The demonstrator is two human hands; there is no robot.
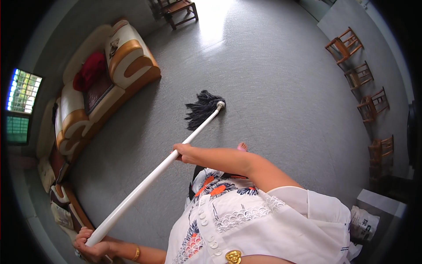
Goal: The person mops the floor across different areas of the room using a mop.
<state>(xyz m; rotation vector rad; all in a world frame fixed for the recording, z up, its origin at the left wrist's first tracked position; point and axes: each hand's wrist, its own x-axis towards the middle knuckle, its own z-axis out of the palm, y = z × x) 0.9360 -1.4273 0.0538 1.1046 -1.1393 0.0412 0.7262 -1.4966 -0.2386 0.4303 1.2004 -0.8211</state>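
A mop with a white handle (132, 194) runs slantwise from the lower left up to the middle of the view. My left hand (90, 244) is closed around the handle's top end, at the lower left. My right hand (183, 153) grips the same handle farther down, near the middle. The dark string mop head (204, 109) lies on the grey floor (280, 99), its strands spread to the left of the white joint. Part of a foot in pink footwear (242, 147) shows beyond my right forearm.
A cream and brown sofa (132, 62) with a red cloth (90, 71) stands along the left wall. Several small wooden chairs (344, 46) line the right wall. Another wooden chair (179, 8) stands at the top. A white bag (364, 224) is at the lower right.
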